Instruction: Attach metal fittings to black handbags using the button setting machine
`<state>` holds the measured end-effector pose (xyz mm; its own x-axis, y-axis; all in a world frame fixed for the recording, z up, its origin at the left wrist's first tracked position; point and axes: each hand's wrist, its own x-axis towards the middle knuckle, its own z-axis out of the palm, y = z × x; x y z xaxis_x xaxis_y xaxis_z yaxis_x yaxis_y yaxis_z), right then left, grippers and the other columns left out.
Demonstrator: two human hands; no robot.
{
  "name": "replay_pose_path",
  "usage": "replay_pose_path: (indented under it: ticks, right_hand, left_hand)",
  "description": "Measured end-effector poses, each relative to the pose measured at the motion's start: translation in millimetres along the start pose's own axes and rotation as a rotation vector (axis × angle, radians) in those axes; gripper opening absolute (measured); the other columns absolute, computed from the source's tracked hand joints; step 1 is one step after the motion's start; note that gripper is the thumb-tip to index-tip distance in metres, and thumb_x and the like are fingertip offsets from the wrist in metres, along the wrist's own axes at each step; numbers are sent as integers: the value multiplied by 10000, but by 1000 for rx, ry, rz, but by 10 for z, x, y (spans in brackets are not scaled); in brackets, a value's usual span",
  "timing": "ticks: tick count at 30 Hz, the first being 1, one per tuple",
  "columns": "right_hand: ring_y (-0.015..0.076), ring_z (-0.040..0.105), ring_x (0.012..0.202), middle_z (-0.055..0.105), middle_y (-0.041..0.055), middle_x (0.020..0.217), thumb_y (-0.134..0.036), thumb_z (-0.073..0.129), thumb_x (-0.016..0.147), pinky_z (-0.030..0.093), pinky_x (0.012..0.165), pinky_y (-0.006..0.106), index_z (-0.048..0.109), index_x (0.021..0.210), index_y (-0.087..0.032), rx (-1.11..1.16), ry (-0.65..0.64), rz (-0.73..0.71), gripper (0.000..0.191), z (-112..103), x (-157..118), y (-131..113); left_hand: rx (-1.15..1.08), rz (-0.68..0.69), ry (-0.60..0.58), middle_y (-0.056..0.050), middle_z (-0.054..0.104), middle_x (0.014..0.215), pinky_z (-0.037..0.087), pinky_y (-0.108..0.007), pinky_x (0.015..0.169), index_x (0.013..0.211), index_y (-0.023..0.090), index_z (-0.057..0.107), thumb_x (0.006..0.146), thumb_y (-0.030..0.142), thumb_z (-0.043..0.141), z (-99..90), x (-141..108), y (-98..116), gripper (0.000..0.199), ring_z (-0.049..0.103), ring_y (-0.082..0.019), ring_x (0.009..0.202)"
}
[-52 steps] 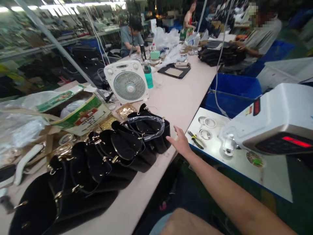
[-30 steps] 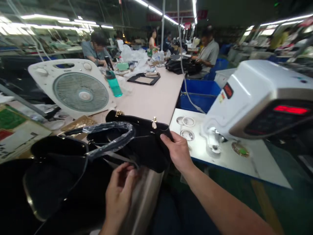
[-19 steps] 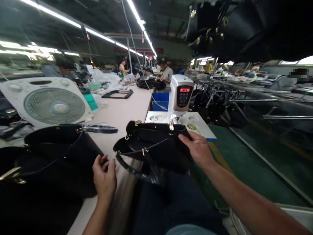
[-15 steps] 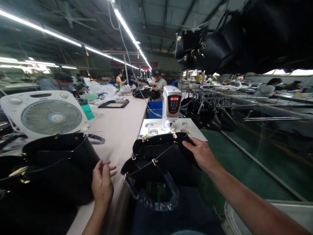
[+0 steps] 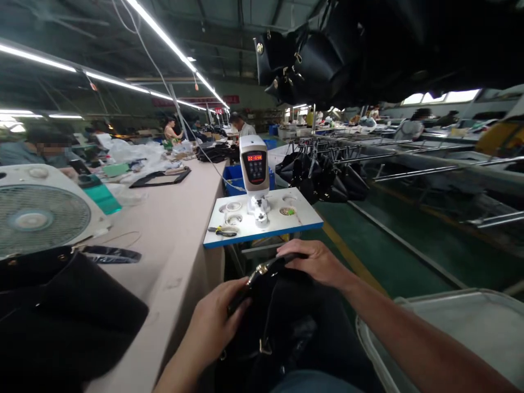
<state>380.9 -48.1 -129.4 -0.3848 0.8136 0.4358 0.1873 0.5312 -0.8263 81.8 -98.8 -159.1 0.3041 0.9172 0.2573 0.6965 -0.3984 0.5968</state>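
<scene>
A black handbag with gold-coloured fittings hangs low in front of me, over my lap. My left hand pinches its top edge on the left, beside a gold clasp. At the right end of that edge, my right hand grips the bag between thumb and fingers. Just beyond the hands stands a white machine with a red digit display, on a small white board with blue edges. Pliers lie at the board's left corner.
Another black bag and a white fan stand on the long table at left. Black bags hang overhead at right. A white-rimmed bin is at lower right. People sit farther back.
The bag has moved back from the machine and down towards my lap. My left hand, empty before, has taken hold of its edge. The view has shifted right.
</scene>
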Motion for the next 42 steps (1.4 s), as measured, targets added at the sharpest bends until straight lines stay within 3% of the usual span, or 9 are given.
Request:
replay_pose_path:
  ticks: [4,7,13,19,23,30,34,37,42]
  right_hand:
    - [258,593,1304,698,50,1329,-365,780,862,415,1188,450,749,1206,-296,-202,215,-9,352,-78,102,143]
    - [275,553,1344,629,69,1424,-434,797,827,414,1190,474,650,1353,-292,-387,381,99,565,14,30,179]
    - [330,430,1459,446,121,1610,-470,880,688,369,1202,543,365,1581,-200,-572,154,367,1066,473,-292,498]
    - [330,572,1327,634,107,1436,-435,749,862,427,1112,542,572,1441,-231,-588,-94,568,639,642,-477,1115]
    - [355,548,1355,595,130,1483,-561,795,786,424,1130,566,560,1455,-197,-551,-48,498,796,831,-383,1177]
    - [207,682,1216,734,16,1312,-100,575,883,517,1053,320,720,1287,-262,-447,-89,365,459,843,-81,1300]
    - [186,712,1156,766,-7,1244,-135,594,869,525,1009,277,750,1238,-292,-424,-81,267,430,586,335,1105]
    - [224,703,1178,769,36,1234,-130,614,812,507,1035,314,761,1225,-262,-473,-110,165,458,460,669,728]
    - [253,737,1041,806,51,1084,-143,570,811,532,896,341,798,1073,-268,-658,-310,-39,369,516,857,48]
  left_hand:
    - [-46,-135,-13,-45,806,1017,588,-311,763,1144,278,746,1000,466,455,82,288,69,376,761,-263,934]
    - [-18,-225,-31,-44,811,966,567,-296,729,1112,261,760,989,467,462,65,429,68,382,763,-268,905]
    - [72,-316,-102,-16,813,1094,566,-281,824,1236,278,748,984,420,465,130,446,-29,404,754,-266,1045]
    - [27,-427,-80,-5,809,934,580,-259,829,1302,240,713,979,493,495,138,198,-174,465,755,-254,967]
    - [0,-464,-68,1,795,858,585,-252,757,1311,225,705,971,492,511,116,88,-125,474,755,-245,875]
    - [83,-483,-89,-8,807,1008,577,-256,789,1244,254,718,979,500,479,7,-43,-144,433,759,-240,965]
    - [351,-455,-22,-51,764,1195,599,-331,743,1364,266,619,957,490,497,-160,-68,-99,481,762,-265,960]
    - [495,-268,148,-124,591,1476,612,-453,904,1525,229,439,915,539,563,-196,17,55,695,678,-330,1206]
    - [449,-120,232,-136,534,1536,559,-489,1075,1553,227,368,810,354,744,116,264,241,842,561,-331,1369]
